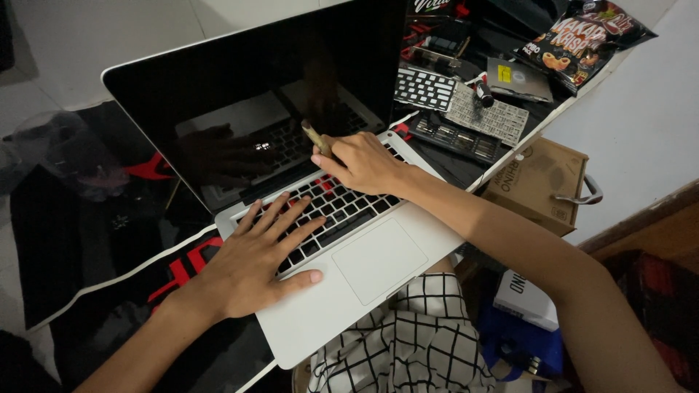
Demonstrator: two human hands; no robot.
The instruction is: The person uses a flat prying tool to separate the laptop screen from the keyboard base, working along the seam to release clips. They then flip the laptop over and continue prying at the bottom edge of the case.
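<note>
- Head view: an open silver laptop with a dark, switched-off screen (pixel 247 109) sits tilted on a black desk mat with red and white markings (pixel 95 247).
- The left hand (pixel 255 262) lies flat and released, fingers spread over the left half of the laptop's black keyboard (pixel 328 207), thumb on the silver palm rest beside the trackpad (pixel 378 258).
- The right hand (pixel 364 164) is clenched around a slim tan, stick-like tool (pixel 317 137), whose tip points toward 11 o'clock, just at the keyboard's top row near the hinge.
- Judging by this, the step in hand is working at keys on the top row: the left hand steadies the machine. The next move would call for a light, well-placed tip and little force, so nothing snaps.
- At 1 o'clock lie loose key sheets (pixel 484 113), a snack bag (pixel 582 40) and, at 3 o'clock, a brown cardboard box (pixel 535 185).
</note>
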